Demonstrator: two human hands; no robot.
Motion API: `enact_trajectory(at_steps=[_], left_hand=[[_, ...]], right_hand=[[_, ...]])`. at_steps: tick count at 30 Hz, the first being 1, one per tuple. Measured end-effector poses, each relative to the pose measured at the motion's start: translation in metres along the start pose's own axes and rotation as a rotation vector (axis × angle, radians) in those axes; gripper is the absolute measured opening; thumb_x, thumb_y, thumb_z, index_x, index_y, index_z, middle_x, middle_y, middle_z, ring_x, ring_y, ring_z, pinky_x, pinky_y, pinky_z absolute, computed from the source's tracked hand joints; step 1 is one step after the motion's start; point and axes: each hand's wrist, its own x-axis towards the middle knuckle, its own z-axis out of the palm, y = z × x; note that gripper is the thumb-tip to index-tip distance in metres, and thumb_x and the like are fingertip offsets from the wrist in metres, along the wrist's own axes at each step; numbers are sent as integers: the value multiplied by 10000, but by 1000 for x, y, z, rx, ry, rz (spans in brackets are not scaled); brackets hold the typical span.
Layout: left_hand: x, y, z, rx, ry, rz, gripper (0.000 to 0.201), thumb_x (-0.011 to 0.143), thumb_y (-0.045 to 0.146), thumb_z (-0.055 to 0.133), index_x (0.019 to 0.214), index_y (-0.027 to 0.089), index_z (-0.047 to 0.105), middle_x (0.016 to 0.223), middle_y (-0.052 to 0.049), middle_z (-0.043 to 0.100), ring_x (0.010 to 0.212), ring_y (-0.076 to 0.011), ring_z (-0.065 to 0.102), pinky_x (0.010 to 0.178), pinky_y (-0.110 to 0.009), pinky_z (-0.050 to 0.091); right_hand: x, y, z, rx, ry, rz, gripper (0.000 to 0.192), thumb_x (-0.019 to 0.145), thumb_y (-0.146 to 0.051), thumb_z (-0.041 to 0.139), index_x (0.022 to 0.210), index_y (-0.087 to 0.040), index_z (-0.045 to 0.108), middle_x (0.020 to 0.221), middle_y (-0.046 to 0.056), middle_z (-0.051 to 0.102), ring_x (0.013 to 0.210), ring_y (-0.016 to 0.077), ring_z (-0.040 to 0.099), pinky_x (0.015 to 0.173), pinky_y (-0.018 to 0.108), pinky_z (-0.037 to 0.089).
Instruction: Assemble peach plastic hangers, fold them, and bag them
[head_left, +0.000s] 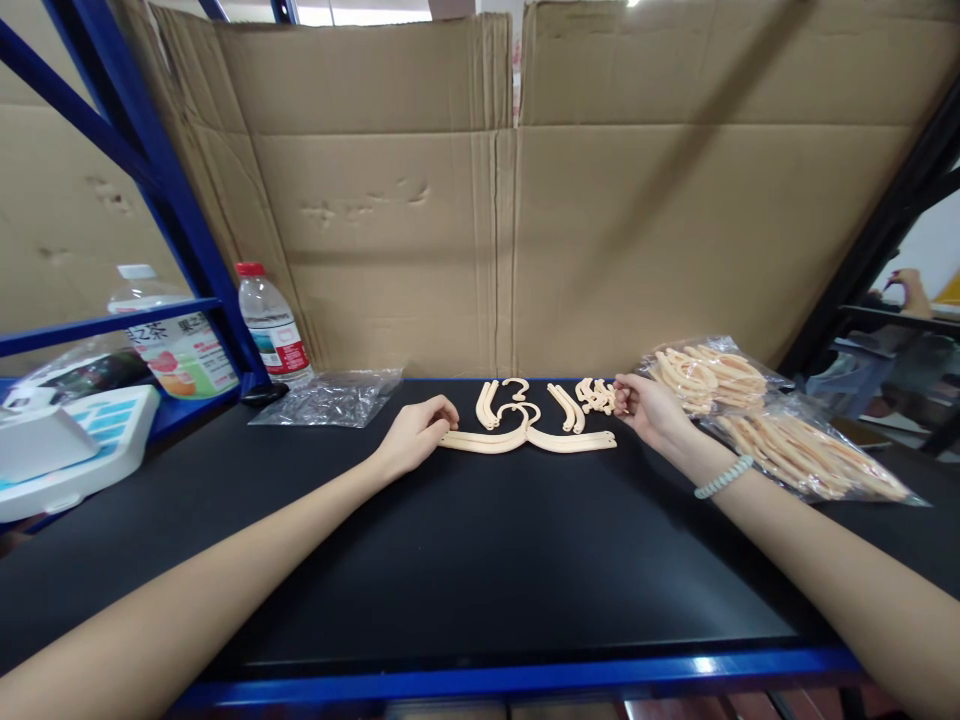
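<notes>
On the black tabletop lies a cream plastic hanger (pixel 491 441), its two arms spread left and right below a curved hook at the middle. My left hand (pixel 415 434) is closed with thumb and fingers at the hanger's left end. My right hand (pixel 651 405), wearing a bead bracelet (pixel 724 478), is raised past the right end, apart from it. Its fingers are pinched together beside a pile of small cream hooks (pixel 596 394); whatever is between them is too small to name. Behind the hanger are loose arm pieces (pixel 486 405), more arm pieces (pixel 568 408) and a loose hook (pixel 517 388).
Clear bags of cream hanger pieces (pixel 814 455) lie at the right. To the left are a crumpled clear bag (pixel 330 396), a red-capped bottle (pixel 271 325), a larger labelled bottle (pixel 184 350) and a white-and-blue device (pixel 82 450). Cardboard (pixel 390 230) walls off the back.
</notes>
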Motion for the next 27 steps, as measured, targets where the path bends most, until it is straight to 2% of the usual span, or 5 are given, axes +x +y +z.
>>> enact_trajectory(at_steps=[14, 17, 20, 23, 27], left_hand=[[0, -3, 2, -11, -36, -15, 184, 717, 144, 386, 777, 186, 555, 689, 0, 655, 632, -155, 592, 598, -251, 435], [4, -5, 2, 12, -29, 30, 206, 740, 131, 387, 830, 184, 564, 765, -17, 674, 714, -163, 620, 660, -264, 459], [13, -10, 1, 124, -48, 147, 263, 787, 138, 380, 919, 188, 603, 915, -48, 687, 861, -188, 619, 797, -313, 466], [22, -17, 1, 194, -114, 220, 371, 774, 100, 378, 1036, 194, 622, 1079, -66, 669, 1017, -215, 575, 919, -360, 437], [29, -24, 2, 176, -221, 243, 546, 709, 19, 348, 1145, 223, 605, 1184, -48, 634, 1097, -205, 541, 969, -349, 419]], right_hand=[[-1, 2, 2, -82, -39, -53, 150, 681, -195, 664, 585, -165, 552, 479, -40, 466, 436, 66, 402, 419, 179, 354], [0, 3, 2, -142, -59, -106, 170, 666, -225, 675, 568, -165, 550, 481, -39, 463, 445, 67, 399, 427, 181, 349], [-1, 2, 4, -223, -102, -192, 187, 654, -278, 682, 566, -164, 562, 507, -29, 489, 475, 77, 429, 459, 194, 368], [0, 1, 8, -330, -142, -292, 176, 668, -297, 661, 583, -168, 578, 551, -15, 534, 514, 90, 469, 482, 200, 371], [4, 0, 20, -516, -226, -401, 84, 711, -260, 628, 680, -183, 617, 581, -12, 579, 525, 107, 499, 501, 215, 376]])
